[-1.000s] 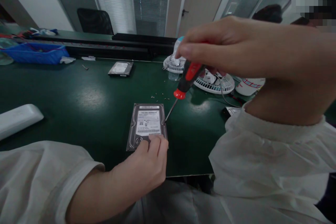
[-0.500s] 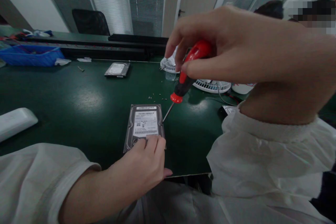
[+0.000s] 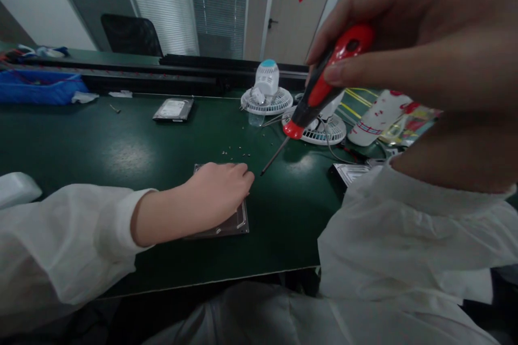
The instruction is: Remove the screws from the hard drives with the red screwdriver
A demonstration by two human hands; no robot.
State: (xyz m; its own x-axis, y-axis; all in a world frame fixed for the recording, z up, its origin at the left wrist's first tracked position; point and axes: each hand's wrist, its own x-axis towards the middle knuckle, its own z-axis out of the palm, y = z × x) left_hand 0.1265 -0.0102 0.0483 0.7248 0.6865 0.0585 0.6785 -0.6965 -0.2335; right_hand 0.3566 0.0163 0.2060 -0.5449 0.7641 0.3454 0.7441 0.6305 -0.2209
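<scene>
A hard drive point(image 3: 238, 222) lies flat on the green table, with its label side up and much of it covered by my left hand point(image 3: 220, 188). The fingers of that hand are curled together at the drive's right edge, and what they hold, if anything, is hidden. My right hand point(image 3: 408, 38) grips a red-and-black screwdriver point(image 3: 319, 89) by its handle. Its tip points down and left, apart from the drive and just right of my left fingers. Several tiny screws point(image 3: 230, 153) lie beyond the drive.
Another hard drive point(image 3: 174, 110) lies farther back, and one more point(image 3: 350, 173) sits by my right sleeve. White fans point(image 3: 267, 97) with wires and a patterned white cup point(image 3: 374, 118) stand at the back right. A blue bin point(image 3: 40, 88) and a white object point(image 3: 16, 188) are on the left.
The screwdriver has lifted off the drive's right edge and moved up and right. My left hand has gone from the drive's near end to its right edge, farther forward.
</scene>
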